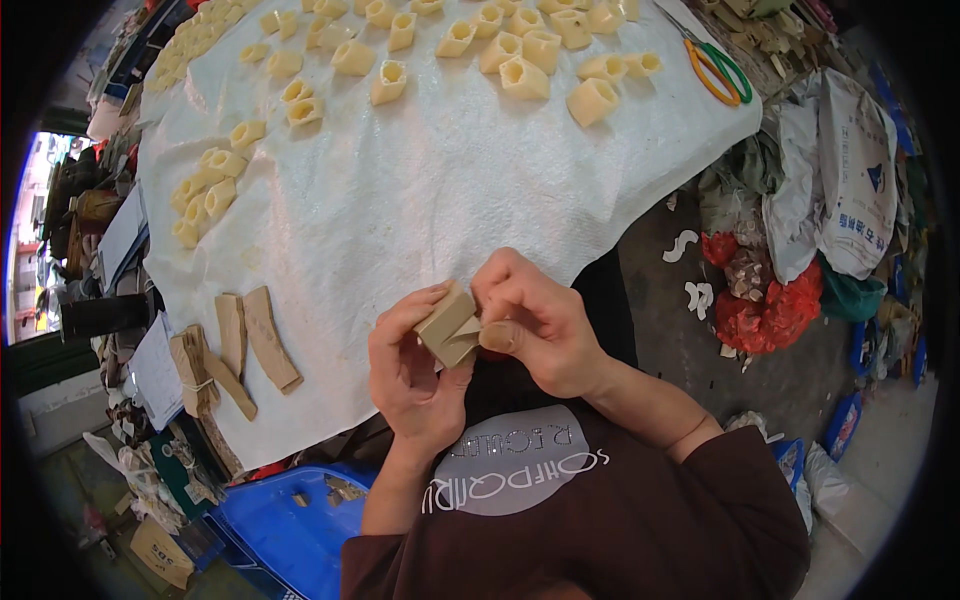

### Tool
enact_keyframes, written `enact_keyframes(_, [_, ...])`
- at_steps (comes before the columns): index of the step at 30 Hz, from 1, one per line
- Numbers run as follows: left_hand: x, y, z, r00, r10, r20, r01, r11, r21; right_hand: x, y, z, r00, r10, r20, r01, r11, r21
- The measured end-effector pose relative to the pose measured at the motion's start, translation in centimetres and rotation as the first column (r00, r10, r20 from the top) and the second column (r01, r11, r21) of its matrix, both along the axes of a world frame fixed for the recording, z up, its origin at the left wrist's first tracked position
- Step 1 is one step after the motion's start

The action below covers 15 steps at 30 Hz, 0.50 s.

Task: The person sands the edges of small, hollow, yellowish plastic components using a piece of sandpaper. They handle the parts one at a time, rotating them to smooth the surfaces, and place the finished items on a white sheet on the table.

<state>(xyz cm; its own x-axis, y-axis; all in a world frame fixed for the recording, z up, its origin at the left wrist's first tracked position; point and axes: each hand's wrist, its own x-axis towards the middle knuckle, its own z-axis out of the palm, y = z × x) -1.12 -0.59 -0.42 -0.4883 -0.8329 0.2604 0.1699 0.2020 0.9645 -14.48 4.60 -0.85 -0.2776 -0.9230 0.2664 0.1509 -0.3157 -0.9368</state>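
Observation:
My left hand point(408, 365) grips a tan, angular block-like piece point(446, 318) in front of my chest, thumb below and fingers behind it. A narrower slanted tan part point(463, 335) lies across its face; I cannot tell whether it is separate. My right hand point(540, 325) is closed at the piece's right side, thumb and fingertips pinching near the slanted part. Several flat tan strips point(262, 340) lie on the white cloth point(330, 220) to the left, some bundled with a thin tie. Cream-coloured hollow tube pieces point(527, 78) with slanted ends are spread over the far side.
Scissors point(718, 75) with orange and green handles lie at the cloth's far right corner. A blue plastic bin point(300, 530) stands at lower left. White sacks point(850, 170) and red bags point(770, 310) fill the right side, with white scraps point(680, 246) on the dark floor.

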Motion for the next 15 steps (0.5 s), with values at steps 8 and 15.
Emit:
enact_keyframes(8, [0.5, -0.9, -0.4, 0.997, -0.050, 0.052, 0.051, 0.999, -0.003, -0.8, -0.6, 0.4, 0.992, 0.085, -0.093, -0.075, 0.991, 0.112])
enact_keyframes(15, [0.5, -0.7, 0.5, 0.981, -0.039, 0.190, 0.052, 0.997, -0.063, -0.4, -0.5, 0.6, 0.983, -0.058, -0.175, 0.076, 0.992, 0.097])
